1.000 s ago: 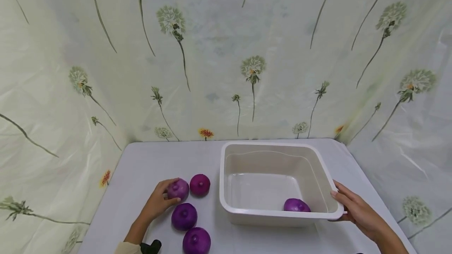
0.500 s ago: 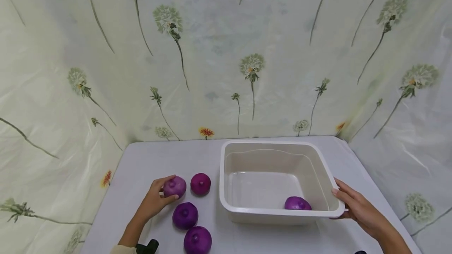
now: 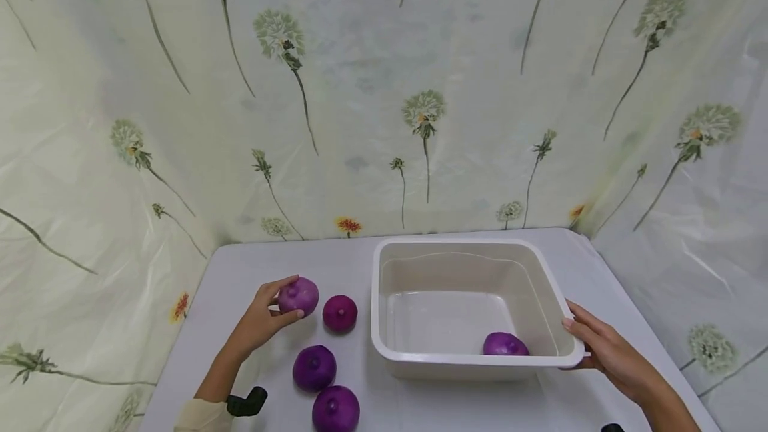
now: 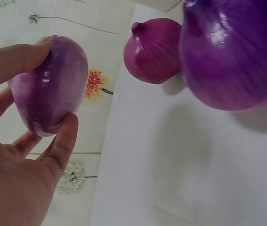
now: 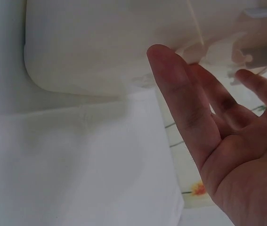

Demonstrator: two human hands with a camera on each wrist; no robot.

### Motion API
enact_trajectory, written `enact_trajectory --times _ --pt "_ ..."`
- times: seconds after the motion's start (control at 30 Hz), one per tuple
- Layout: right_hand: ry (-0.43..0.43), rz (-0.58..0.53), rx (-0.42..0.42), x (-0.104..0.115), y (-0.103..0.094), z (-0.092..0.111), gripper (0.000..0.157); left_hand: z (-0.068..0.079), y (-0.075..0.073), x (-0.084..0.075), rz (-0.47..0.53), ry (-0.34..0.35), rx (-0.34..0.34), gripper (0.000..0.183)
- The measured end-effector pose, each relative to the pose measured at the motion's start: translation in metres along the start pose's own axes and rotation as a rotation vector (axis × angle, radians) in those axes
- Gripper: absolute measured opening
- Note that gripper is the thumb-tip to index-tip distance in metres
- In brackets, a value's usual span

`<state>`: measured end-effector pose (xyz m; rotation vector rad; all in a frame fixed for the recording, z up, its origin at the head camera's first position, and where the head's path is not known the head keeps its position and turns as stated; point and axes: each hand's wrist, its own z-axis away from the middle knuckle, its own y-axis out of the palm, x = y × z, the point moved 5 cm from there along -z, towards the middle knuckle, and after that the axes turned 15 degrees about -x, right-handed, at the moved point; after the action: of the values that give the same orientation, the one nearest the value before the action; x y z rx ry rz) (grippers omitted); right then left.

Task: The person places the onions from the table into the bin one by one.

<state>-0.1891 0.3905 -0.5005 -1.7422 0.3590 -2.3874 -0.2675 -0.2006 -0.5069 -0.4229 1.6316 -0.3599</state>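
My left hand (image 3: 259,319) holds a light purple onion (image 3: 302,297) between thumb and fingers, raised above the table's left part. The left wrist view shows the same onion (image 4: 53,87) with the fingers around its sides. At the right, my right hand (image 3: 612,355) grips the right rim of a white plastic tub (image 3: 456,369), thumb on top and fingers underneath. From below, the right wrist view shows those fingers (image 5: 182,103) against the tub (image 5: 91,47). One purple onion (image 3: 506,344) lies inside the tub, near its front right corner.
Left of the tub, a small magenta onion (image 3: 340,314) and two darker purple onions, one in the middle (image 3: 315,369) and one at the front (image 3: 336,409), sit on the white-covered table (image 3: 420,412). A flower-printed sheet (image 3: 360,85) hangs behind and at both sides.
My left hand has lifted the light purple onion off the table, away from the magenta one. The right hand keeps its grip on the tub, which stays in place.
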Motion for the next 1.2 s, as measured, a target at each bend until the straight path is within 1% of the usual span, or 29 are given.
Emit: enact_trajectory --times 0.17,0.27,0.4,0.5,0.67,0.97,1.1,1.2 --pt "-0.004 -0.009 0.006 0.000 0.001 0.000 0.067 -0.007 -0.004 -0.012 -0.002 0.039 0.010 0.068" --pt "-0.006 -0.013 0.016 0.000 0.000 0.000 0.067 -0.012 -0.005 -0.020 -0.013 0.082 0.024 0.068" --pt "-0.024 -0.025 0.043 0.000 0.000 0.001 0.065 -0.018 -0.005 -0.035 -0.027 0.135 0.043 0.067" --pt "-0.044 -0.037 0.062 0.001 0.000 0.001 0.062 -0.023 -0.003 -0.047 -0.027 0.153 0.064 0.067" --pt "-0.058 -0.045 0.071 0.001 0.000 0.001 0.061 -0.033 0.003 -0.061 -0.034 0.175 0.102 0.067" --pt "-0.037 -0.032 0.050 0.000 0.000 -0.001 0.065 -0.045 0.018 -0.091 -0.030 0.251 0.166 0.067" --pt "-0.033 -0.029 0.043 -0.001 0.000 -0.001 0.066 -0.047 0.025 -0.106 -0.003 0.255 0.190 0.067" --pt "-0.040 -0.033 0.053 -0.001 0.000 -0.001 0.066 -0.048 0.032 -0.116 0.016 0.256 0.211 0.067"
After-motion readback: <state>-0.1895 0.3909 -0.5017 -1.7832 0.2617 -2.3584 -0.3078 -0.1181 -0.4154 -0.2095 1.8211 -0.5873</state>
